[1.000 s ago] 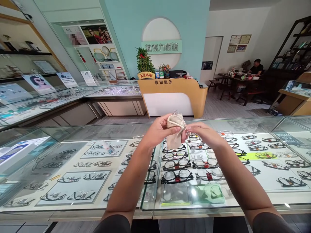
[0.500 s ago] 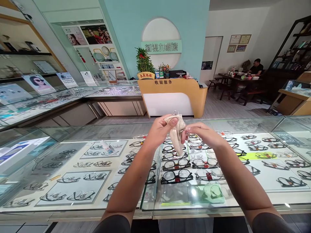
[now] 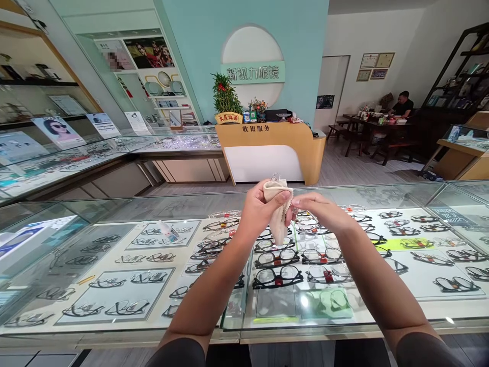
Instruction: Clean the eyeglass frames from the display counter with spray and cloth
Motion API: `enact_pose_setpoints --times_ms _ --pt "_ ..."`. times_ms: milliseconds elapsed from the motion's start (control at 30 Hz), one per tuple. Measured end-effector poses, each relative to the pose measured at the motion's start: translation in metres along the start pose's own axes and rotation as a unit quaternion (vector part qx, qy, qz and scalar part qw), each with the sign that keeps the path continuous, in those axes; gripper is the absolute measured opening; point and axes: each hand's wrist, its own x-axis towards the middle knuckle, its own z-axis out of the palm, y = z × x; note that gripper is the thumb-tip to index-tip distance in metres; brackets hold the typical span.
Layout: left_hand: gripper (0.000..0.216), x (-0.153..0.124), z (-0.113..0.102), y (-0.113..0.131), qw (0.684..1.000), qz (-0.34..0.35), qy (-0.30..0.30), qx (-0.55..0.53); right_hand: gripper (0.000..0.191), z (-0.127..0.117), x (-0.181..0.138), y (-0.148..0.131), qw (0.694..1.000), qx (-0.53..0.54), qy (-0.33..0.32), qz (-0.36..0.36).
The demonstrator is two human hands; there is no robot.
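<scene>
My left hand (image 3: 260,208) is closed on a cream cleaning cloth (image 3: 280,229) with a zigzag edge, its thumb pressed over a fold. The cloth wraps a pair of eyeglasses (image 3: 275,177), mostly hidden; a thin, shiny bit of the frame pokes out on top. At the cloth's right side, my right hand (image 3: 315,208) pinches a thin part of the eyeglasses between thumb and fingers. Both hands are held above the glass display case (image 3: 244,334). Beneath the glass lie rows of spectacle frames (image 3: 278,278), several with red tags.
A small white bottle (image 3: 168,232) stands on the case at left, and a white and blue box (image 3: 32,237) is at the far left. Beyond stand a wooden cashier counter (image 3: 271,153) and more showcases (image 3: 171,145). A person (image 3: 403,106) sits at a dark table at back right.
My left thumb has shifted right across the cloth, and the cloth is now folded over more at the top. My right hand keeps nearly the same place and pinch.
</scene>
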Motion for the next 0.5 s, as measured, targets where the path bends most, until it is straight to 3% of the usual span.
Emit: enact_pose_setpoints --times_ms 133,400,500 --pt "0.034 -0.001 -0.001 0.003 1.0 -0.005 -0.016 0.01 0.041 0.002 0.0 -0.002 1.0 0.002 0.005 0.0" --pt "0.038 0.004 -0.035 0.018 0.994 -0.037 -0.094 0.048 0.042 0.001 0.0 -0.004 1.0 -0.009 0.016 0.001" --pt "0.036 0.005 -0.031 0.013 0.995 -0.039 -0.084 0.03 0.042 0.002 0.001 -0.002 1.0 -0.001 0.025 0.001"
